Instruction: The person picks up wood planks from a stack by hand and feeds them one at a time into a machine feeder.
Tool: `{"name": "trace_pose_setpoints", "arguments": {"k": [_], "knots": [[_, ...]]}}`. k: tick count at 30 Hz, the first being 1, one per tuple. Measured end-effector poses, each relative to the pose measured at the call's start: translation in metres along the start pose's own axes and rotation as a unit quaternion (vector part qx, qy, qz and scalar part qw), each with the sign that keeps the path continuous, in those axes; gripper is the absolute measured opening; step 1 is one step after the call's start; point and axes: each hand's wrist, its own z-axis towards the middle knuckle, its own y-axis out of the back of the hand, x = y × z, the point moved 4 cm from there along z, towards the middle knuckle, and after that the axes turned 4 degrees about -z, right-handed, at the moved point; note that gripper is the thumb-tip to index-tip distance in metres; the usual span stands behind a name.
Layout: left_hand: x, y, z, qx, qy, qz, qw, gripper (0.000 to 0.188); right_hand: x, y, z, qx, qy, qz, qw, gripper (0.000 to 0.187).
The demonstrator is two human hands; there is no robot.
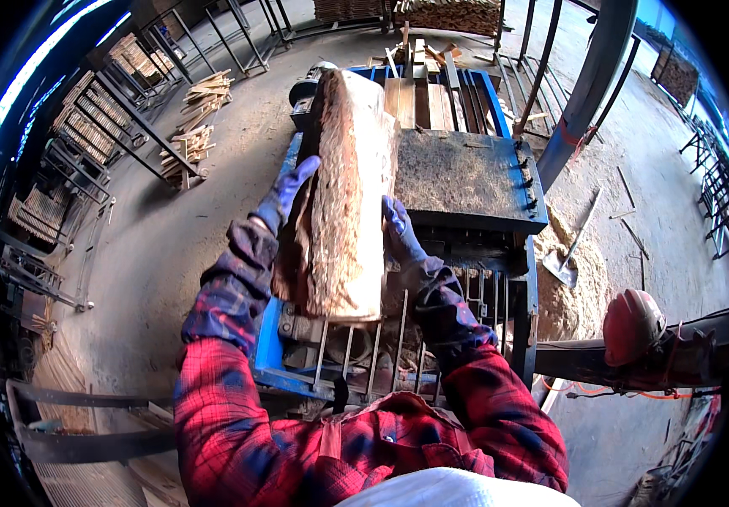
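A thick, rough-barked slab of wood [343, 203] stretches away from me between my hands, above the slatted near end of a blue machine [273, 338]. My left hand [290, 193], in a purple-blue glove, grips its left side with the fingers along the bark. On the opposite side my right hand [401, 230], gloved alike, presses against the slab's right edge. The slab's underside is hidden from me. Just right of it lies the machine's sawdust-covered top plate [466, 173]. Several cut boards [419, 101] lie at the machine's far end.
A shovel [563, 269] rests on a sawdust heap [580, 300] to the right. A red hard hat [633, 328] sits near a dark beam. A steel post [584, 93] rises beyond the machine's right side. Wood scraps [204, 100] and metal racks [128, 127] stand at left.
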Motion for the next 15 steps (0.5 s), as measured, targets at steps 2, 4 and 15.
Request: {"name": "trace_pose_setpoints", "arguments": {"k": [2,4,15], "knots": [[-0.033,-0.011,0.064,-0.070,-0.022,0.253,0.965,0.083,0.012,-0.008,0.028,-0.033,0.026,-0.001,0.999,0.036],[-0.024,-0.047,0.053,-0.119,-0.089,0.491,0.858,0.083,0.022,-0.016,0.020,-0.086,-0.023,-0.176,0.980,0.038],[0.128,-0.229,-0.364,-0.124,-0.112,0.734,0.658,0.059,0.016,-0.014,-0.405,-0.030,-0.130,-0.029,0.991,0.031]]}}
